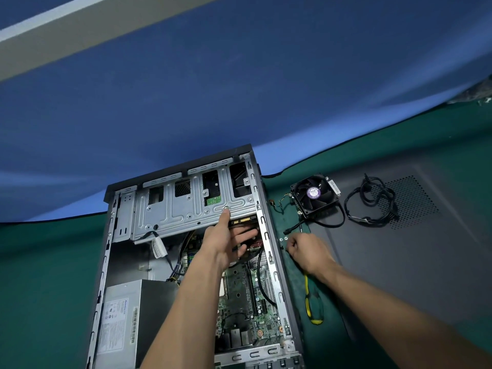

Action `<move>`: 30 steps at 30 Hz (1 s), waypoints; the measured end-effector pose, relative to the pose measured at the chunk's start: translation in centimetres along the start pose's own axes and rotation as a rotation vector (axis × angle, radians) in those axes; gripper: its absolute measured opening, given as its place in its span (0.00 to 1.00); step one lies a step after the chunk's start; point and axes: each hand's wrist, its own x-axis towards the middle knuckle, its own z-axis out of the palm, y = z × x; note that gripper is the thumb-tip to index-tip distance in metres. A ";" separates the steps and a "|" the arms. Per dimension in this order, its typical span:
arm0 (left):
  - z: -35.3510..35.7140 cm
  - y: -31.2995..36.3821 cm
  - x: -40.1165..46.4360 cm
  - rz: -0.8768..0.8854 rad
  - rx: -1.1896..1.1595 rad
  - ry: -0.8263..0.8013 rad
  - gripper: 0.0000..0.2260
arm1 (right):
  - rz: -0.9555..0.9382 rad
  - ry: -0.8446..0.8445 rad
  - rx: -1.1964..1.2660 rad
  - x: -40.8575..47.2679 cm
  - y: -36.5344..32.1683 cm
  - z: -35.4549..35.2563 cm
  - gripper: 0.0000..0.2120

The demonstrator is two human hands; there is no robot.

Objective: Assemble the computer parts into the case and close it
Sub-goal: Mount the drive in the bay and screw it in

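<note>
Case lies open on its side on the green surface. My left hand reaches in, fingers straight, forefinger tip pressing a screw into the drive cage. My right hand sits just beside the case, fingers curled over loose screws; I cannot tell whether it pinches one. Screwdriver lies under that wrist. Step, as I judge it: fastening the cage. Next needs the driver picked up and seated on that screw. Fan, cable and side panel wait outside.
</note>
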 end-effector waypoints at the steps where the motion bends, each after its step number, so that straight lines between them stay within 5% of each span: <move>1: 0.0 0.0 0.0 0.004 0.006 0.005 0.22 | 0.043 0.003 0.055 -0.1 0.0 -0.1 0.10; 11: 0.8 -1.0 -1.6 0.108 0.097 0.152 0.26 | 0.201 0.102 0.782 -1.9 -2.1 -5.4 0.05; 16: 1.1 -1.6 -3.0 0.274 0.291 0.253 0.20 | 0.136 0.070 0.910 -3.7 -2.6 -8.5 0.05; 20: 2.3 -1.1 -4.3 0.579 0.553 0.288 0.14 | 0.114 0.028 0.995 -4.4 -3.3 -9.3 0.05; 22: 3.4 -0.9 -5.3 0.744 0.628 0.212 0.05 | 0.113 0.005 1.075 -4.6 -3.9 -9.3 0.04; 25: 4.6 -1.3 -6.1 0.874 0.710 0.064 0.06 | 0.123 -0.036 1.195 -4.9 -4.7 -9.5 0.02; 30: 5.2 -2.5 -6.3 1.007 0.698 0.038 0.07 | 0.164 -0.121 1.286 -5.3 -4.6 -10.1 0.03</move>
